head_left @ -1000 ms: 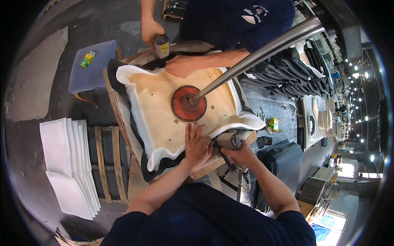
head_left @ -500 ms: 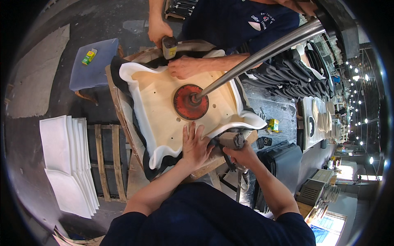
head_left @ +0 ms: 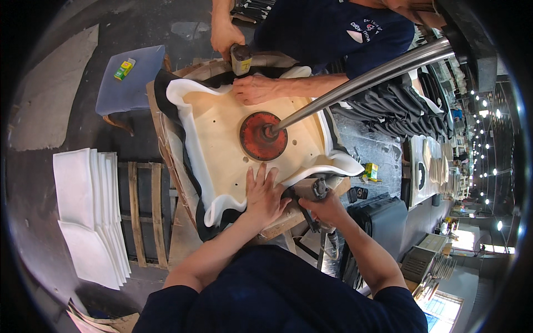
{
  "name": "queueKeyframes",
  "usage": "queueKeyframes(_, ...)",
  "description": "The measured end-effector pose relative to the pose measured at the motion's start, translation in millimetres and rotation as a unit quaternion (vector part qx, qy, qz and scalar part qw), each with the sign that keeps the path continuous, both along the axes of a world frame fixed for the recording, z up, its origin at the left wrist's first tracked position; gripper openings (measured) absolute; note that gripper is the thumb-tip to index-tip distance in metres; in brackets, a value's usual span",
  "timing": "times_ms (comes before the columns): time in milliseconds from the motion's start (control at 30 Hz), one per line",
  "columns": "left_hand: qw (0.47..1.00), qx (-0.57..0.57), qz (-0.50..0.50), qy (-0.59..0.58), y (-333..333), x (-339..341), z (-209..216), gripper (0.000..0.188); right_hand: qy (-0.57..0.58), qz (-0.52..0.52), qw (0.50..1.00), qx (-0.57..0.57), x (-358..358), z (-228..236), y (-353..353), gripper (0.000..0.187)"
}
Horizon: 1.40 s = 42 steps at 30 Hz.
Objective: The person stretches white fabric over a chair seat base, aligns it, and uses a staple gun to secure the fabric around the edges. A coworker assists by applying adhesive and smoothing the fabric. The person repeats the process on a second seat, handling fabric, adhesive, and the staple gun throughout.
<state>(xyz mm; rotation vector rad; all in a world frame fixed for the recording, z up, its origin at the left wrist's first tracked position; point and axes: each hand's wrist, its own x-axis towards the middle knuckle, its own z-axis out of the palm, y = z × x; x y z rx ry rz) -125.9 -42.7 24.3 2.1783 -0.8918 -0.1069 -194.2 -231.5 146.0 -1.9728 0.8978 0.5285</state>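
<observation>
My left hand (head_left: 263, 195) lies flat, fingers spread, on the near edge of a pale wooden seat board (head_left: 225, 133) wrapped in white foam (head_left: 189, 144) and black fabric. My right hand (head_left: 326, 208) grips a metal pneumatic staple gun (head_left: 313, 190) at the board's near right edge. A red round press disc (head_left: 262, 136) on a steel rod (head_left: 366, 77) pins the board down. Across the bench, another person's hand (head_left: 252, 89) presses the far edge while their other hand (head_left: 225, 34) holds a second staple gun (head_left: 241, 58).
The board rests on a wooden workbench (head_left: 183, 222). A stack of white foam sheets (head_left: 89, 211) lies on the floor at left beside a wooden pallet (head_left: 144, 213). A blue stool (head_left: 130, 83) carries a small green and yellow box (head_left: 124, 69). Dark seat parts (head_left: 400, 111) are stacked at right.
The view has shifted slightly and the other person's tool hand has moved along the far edge. My hands stay at the near edge.
</observation>
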Motion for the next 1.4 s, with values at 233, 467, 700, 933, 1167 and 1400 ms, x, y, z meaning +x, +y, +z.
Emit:
queueKeyframes(233,0.999,0.004,-0.011,0.031,4.0,6.0,-5.2,0.017,0.0,0.005,1.0,0.014,-9.7,3.2,7.0,0.038)
queueKeyframes(467,0.999,0.015,-0.009,0.04,2.0,4.9,-6.9,0.018,0.0,0.041,0.999,-0.026,-1.7,-1.8,15.7,0.048)
queueKeyframes(700,0.998,0.055,-0.005,-0.013,15.1,-4.4,1.2,0.027,-0.009,-0.016,0.999,0.03,-9.2,-3.2,9.7,0.045)
queueKeyframes(933,0.999,0.033,-0.031,0.027,14.4,5.8,-12.7,0.025,-0.018,-0.005,0.999,0.042,-12.4,1.9,21.4,0.041)
queueKeyframes(1167,0.998,0.051,-0.036,0.029,15.4,8.1,-7.9,0.025,0.031,-0.006,0.999,0.001,0.5,2.1,33.7,0.041)
queueKeyframes(1400,0.995,0.08,-0.063,0.019,35.7,8.4,11.6,0.028,-0.032,-0.045,0.997,0.055,-23.2,-4.4,33.5,0.035)
